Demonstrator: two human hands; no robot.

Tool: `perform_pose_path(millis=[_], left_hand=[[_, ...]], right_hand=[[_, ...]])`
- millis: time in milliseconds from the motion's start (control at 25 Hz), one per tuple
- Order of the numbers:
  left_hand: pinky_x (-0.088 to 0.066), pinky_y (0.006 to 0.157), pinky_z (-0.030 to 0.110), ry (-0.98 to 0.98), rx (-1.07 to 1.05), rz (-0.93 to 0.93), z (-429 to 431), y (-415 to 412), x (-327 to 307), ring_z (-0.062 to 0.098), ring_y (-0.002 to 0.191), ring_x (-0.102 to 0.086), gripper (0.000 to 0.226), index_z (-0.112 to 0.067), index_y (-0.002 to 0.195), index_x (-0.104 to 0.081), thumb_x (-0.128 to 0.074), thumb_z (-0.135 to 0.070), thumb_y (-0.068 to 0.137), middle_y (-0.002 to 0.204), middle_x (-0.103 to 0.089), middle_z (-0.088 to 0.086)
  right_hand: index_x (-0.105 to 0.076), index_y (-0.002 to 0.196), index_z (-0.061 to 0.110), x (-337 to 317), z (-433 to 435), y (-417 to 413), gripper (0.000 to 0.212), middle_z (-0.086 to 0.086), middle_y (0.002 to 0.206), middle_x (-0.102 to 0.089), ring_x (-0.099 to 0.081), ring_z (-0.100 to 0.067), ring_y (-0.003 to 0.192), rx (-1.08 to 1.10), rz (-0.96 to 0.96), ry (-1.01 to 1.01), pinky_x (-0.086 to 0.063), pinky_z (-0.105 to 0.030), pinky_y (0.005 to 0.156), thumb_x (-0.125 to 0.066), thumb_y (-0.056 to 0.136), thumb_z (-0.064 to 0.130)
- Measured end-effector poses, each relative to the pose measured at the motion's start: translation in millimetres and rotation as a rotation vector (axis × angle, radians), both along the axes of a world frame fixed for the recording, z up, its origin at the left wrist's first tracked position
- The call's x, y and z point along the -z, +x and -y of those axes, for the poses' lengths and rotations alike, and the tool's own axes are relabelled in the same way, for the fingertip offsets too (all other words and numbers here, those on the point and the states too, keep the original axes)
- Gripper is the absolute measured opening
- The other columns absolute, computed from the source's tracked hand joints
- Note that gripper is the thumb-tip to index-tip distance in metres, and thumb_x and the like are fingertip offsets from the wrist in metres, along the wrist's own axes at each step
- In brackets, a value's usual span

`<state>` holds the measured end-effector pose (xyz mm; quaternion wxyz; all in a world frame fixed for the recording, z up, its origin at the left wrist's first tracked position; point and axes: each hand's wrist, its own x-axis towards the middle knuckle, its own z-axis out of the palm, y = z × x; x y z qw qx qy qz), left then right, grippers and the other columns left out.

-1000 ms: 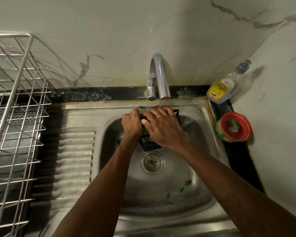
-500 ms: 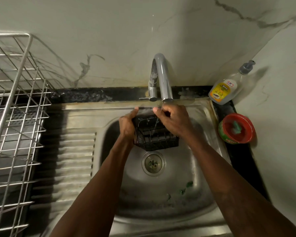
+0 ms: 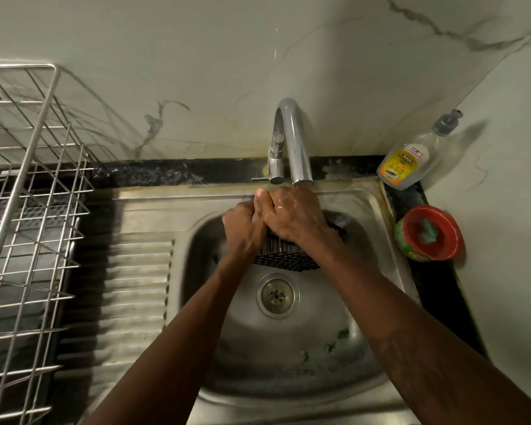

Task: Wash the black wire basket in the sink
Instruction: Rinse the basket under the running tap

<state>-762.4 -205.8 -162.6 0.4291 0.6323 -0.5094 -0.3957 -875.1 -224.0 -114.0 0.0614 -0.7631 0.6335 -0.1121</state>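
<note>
Your L hand (image 3: 244, 229) grips the left side of the black wire basket (image 3: 286, 256), R hand (image 3: 292, 216) curls over its top, wet, w/ basket held in the sink (image 3: 369, 210) under the tap (image 3: 292, 139).

Black wire basket (image 3: 285, 256) over steel sink (image 3: 258, 348)
</note>
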Motion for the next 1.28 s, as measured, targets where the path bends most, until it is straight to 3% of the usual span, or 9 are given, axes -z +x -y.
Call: perform_pose_path(millis=[120,280,360,480,720,880,1000,1120,1280], left_hand=[[-0.053,0.053,0.048,-0.028,-0.038,0.021,8,-9,2,0.032,0.048,-0.055,0.069,-0.011,0.053,-0.05,-0.039,-0.057,0.102,0.051,-0.057,0.01],[-0.055,0.054,0.029,0.185,-0.162,-0.178,-1,-4,20,0.012,0.057,-0.062,0.043,-0.019,0.064,-0.062,-0.058,-0.041,0.101,0.062,-0.067,-0.003],[-0.054,0.062,0.025,0.345,-0.252,-0.251,-15,3,44,0.01,0.072,-0.065,0.027,-0.021,0.082,-0.064,-0.062,-0.042,0.099,0.083,-0.071,0.001],[-0.058,0.073,0.039,0.379,-0.217,-0.24,-23,3,61,0.017,0.077,-0.067,0.046,-0.021,0.084,-0.068,-0.057,-0.064,0.093,0.083,-0.071,0.003],[-0.05,0.056,0.019,0.365,-0.359,-0.269,2,9,66,0.011,0.073,-0.065,0.041,-0.005,0.095,-0.064,-0.058,-0.045,0.101,0.087,-0.07,0.008],[-0.049,0.05,0.011,0.304,-0.354,-0.259,-2,18,78,-0.002,0.05,-0.059,0.041,-0.011,0.067,-0.063,-0.065,-0.037,0.098,0.063,-0.064,-0.001],[-0.053,0.061,0.017,0.286,-0.355,-0.304,-1,23,80,0.008,0.068,-0.062,0.042,-0.002,0.092,-0.065,-0.063,-0.044,0.097,0.079,-0.065,0.002],[-0.059,0.068,0.02,0.289,-0.359,-0.306,1,23,82,0.018,0.086,-0.07,0.068,0.001,0.107,-0.064,-0.062,-0.064,0.089,0.097,-0.071,0.009],[-0.062,0.086,0.037,0.3,-0.375,-0.313,8,23,75,0.021,0.094,-0.07,0.066,-0.003,0.113,-0.062,-0.063,-0.064,0.089,0.105,-0.071,0.012]], right_hand=[[-0.062,0.066,0.014,8,-4,4,0.053,0.0,0.059,-0.057,-0.044,-0.01,0.056,0.131,0.251,-0.151,-0.044,-0.025,0.059,-0.046,0.106,0.045],[-0.06,0.065,0.024,32,-20,-7,0.058,0.009,0.06,-0.06,-0.059,-0.004,0.058,0.144,0.563,0.147,-0.046,-0.023,0.061,-0.036,0.106,0.057],[-0.05,0.057,0.029,53,-32,-19,0.057,0.013,0.048,-0.047,-0.049,0.003,0.043,0.026,0.37,0.096,-0.036,-0.019,0.051,-0.037,0.109,0.049],[-0.049,0.053,0.025,73,-32,-25,0.065,0.01,0.043,-0.046,-0.044,-0.001,0.038,-0.07,0.119,0.13,-0.032,-0.023,0.052,-0.031,0.108,0.054],[-0.062,0.079,0.023,75,-13,31,0.053,0.001,0.067,-0.059,-0.064,-0.02,0.075,0.054,-0.057,0.214,-0.046,-0.042,0.081,-0.024,0.11,0.044],[-0.063,0.101,0.026,91,-39,3,0.047,0.002,0.092,-0.066,-0.061,-0.021,0.094,-0.162,-0.078,0.153,-0.039,-0.043,0.092,-0.026,0.107,0.054],[-0.066,0.072,0.019,94,-22,-60,0.084,0.0,0.071,-0.066,-0.063,-0.018,0.074,0.172,-0.145,0.255,-0.045,-0.041,0.089,-0.007,0.1,0.074],[-0.057,0.056,0.014,98,-16,-69,0.084,-0.008,0.062,-0.064,-0.065,-0.026,0.07,0.411,-0.232,0.208,-0.044,-0.041,0.086,-0.008,0.106,0.061],[-0.062,0.059,0.014,97,-26,-25,0.081,-0.003,0.065,-0.067,-0.064,-0.023,0.077,0.387,-0.216,0.136,-0.037,-0.044,0.09,-0.01,0.11,0.051]])
